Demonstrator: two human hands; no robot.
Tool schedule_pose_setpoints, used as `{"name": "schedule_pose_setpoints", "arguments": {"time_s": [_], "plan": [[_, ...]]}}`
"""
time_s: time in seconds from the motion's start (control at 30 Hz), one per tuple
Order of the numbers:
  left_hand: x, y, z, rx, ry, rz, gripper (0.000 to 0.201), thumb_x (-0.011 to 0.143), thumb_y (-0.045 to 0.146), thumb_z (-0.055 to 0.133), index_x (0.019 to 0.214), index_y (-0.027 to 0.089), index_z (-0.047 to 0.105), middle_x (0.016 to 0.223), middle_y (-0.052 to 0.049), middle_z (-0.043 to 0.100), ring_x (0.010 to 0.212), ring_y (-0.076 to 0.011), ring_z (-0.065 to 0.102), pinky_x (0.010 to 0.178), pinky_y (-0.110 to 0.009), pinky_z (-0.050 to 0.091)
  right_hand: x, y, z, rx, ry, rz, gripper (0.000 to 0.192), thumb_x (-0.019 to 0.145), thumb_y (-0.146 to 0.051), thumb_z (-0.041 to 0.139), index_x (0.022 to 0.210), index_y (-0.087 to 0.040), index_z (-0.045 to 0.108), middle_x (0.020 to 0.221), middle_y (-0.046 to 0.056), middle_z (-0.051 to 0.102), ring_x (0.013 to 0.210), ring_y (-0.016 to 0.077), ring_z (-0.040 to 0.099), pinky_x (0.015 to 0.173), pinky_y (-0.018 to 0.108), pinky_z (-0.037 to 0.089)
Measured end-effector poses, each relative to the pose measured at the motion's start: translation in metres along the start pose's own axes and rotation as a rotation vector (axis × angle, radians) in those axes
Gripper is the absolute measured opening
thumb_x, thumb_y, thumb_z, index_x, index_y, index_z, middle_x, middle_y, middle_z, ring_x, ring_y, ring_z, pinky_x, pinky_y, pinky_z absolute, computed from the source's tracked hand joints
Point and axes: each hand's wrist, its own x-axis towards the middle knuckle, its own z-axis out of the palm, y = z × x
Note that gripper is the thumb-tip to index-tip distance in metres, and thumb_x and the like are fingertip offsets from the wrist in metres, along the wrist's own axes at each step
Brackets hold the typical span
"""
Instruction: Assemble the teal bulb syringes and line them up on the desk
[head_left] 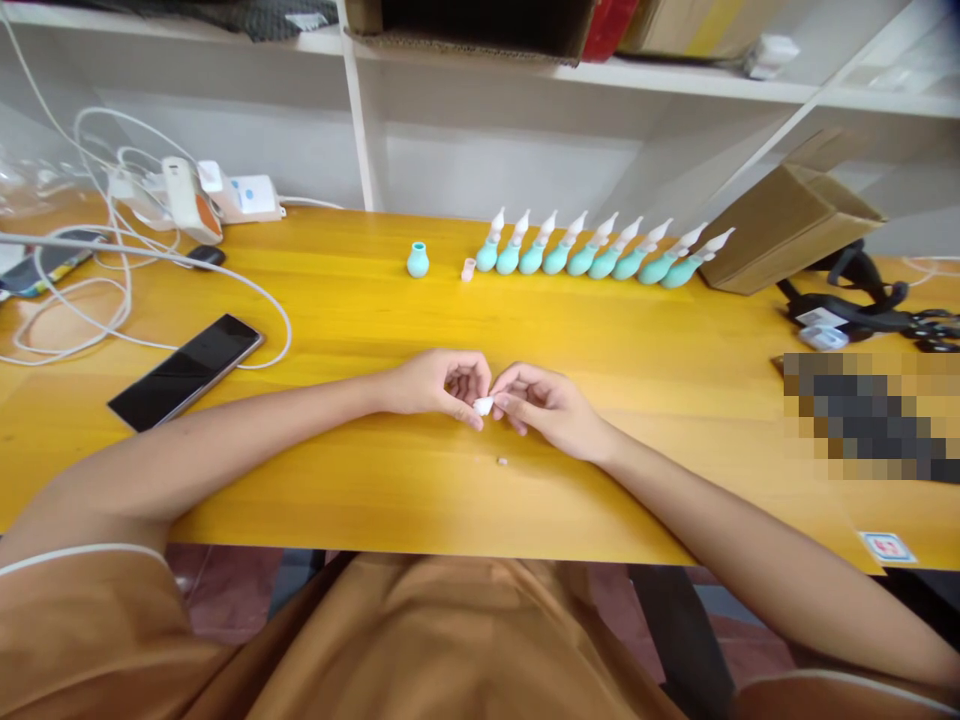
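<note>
My left hand (439,383) and my right hand (547,408) meet at the middle of the yellow wooden table (675,400). Together their fingertips pinch a small white piece (484,406) just above the tabletop. A tiny pale bit (502,461) lies on the table just in front of them. Farther back stands a lone teal bulb (418,260) without a tip, and a small pink part (469,269) lies beside it. To their right runs a row of several teal bulbs with white pointed tips (600,255).
A black phone (187,368) lies at the left. White cables (112,300), a power strip with chargers (202,195) and a second phone (52,262) fill the back left. A cardboard box (780,230) and black gear (862,300) sit at the right, white shelves (525,80) behind.
</note>
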Motion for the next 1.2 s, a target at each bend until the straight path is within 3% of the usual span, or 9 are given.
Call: {"name": "schedule_pose_setpoints", "arguments": {"time_s": [0.33,0.5,0.57,0.7,0.8,0.97,1.07,1.2], "plan": [[-0.001,0.003,0.000,0.011,-0.003,-0.006,0.045,0.070,0.039,0.102,0.092,0.018,0.069,0.086,-0.001,0.075,0.076,-0.0135,0.063,0.071,-0.029,0.047,-0.001,-0.001,-0.001,-0.007,-0.023,0.005,0.040,0.097,-0.058,0.080,0.101,-0.020,0.069,0.083,0.002,0.075,0.057,0.0092,0.056,0.055,0.025,0.047],[0.001,-0.001,0.000,-0.037,0.051,0.038,0.059,0.061,0.036,0.106,0.100,0.018,0.066,0.087,0.000,0.071,0.078,-0.0141,0.064,0.071,-0.029,0.049,0.004,0.002,-0.006,0.010,0.038,-0.006,0.044,0.093,-0.061,0.083,0.100,-0.020,0.069,0.081,0.001,0.073,0.056,0.0095,0.055,0.054,0.025,0.047],[0.002,-0.005,0.001,0.034,0.136,0.080,0.059,0.064,0.036,0.104,0.106,0.019,0.065,0.089,0.001,0.068,0.079,-0.0137,0.063,0.071,-0.028,0.049,0.007,0.003,-0.008,-0.012,0.078,-0.028,0.046,0.092,-0.063,0.084,0.100,-0.020,0.069,0.080,0.000,0.071,0.057,0.0098,0.055,0.055,0.025,0.046],[0.000,-0.008,0.003,0.308,0.249,0.175,0.041,0.080,0.035,0.093,0.107,0.020,0.067,0.092,0.000,0.065,0.080,-0.0143,0.061,0.071,-0.028,0.049,0.010,0.009,-0.009,-0.096,0.129,-0.055,0.046,0.092,-0.065,0.082,0.098,-0.020,0.071,0.078,-0.001,0.066,0.061,0.0114,0.054,0.059,0.027,0.045],[-0.002,-0.004,0.005,0.483,0.280,0.227,0.028,0.086,0.034,0.085,0.103,0.021,0.068,0.096,-0.001,0.064,0.084,-0.0162,0.062,0.074,-0.030,0.050,0.011,0.013,-0.009,-0.182,0.156,-0.073,0.041,0.095,-0.061,0.079,0.099,-0.020,0.073,0.081,0.000,0.068,0.065,0.0125,0.053,0.063,0.028,0.044],[-0.003,0.000,0.008,0.655,0.233,0.247,0.026,0.087,0.035,0.085,0.102,0.023,0.068,0.102,-0.004,0.070,0.099,-0.0233,0.065,0.092,-0.037,0.050,0.009,0.011,-0.008,-0.350,0.142,-0.099,0.027,0.098,-0.048,0.076,0.097,-0.022,0.073,0.085,0.002,0.069,0.073,0.0156,0.057,0.070,0.030,0.046],[-0.004,-0.002,0.009,0.724,0.234,0.279,0.013,0.091,0.025,0.076,0.099,0.022,0.066,0.099,-0.004,0.074,0.100,-0.0242,0.064,0.093,-0.037,0.048,0.005,0.004,-0.009,-0.493,0.111,-0.124,0.018,0.100,-0.040,0.073,0.100,-0.022,0.075,0.086,0.003,0.067,0.073,0.0166,0.058,0.069,0.031,0.047],[-0.003,-0.006,0.007,0.799,0.379,0.273,0.011,0.089,0.015,0.070,0.097,0.021,0.064,0.100,-0.005,0.074,0.099,-0.0246,0.064,0.093,-0.038,0.049,0.006,-0.006,-0.024,-0.627,0.095,-0.077,0.024,0.107,-0.040,0.062,0.115,-0.023,0.075,0.099,0.007,0.073,0.079,0.0206,0.066,0.074,0.035,0.052]]}}
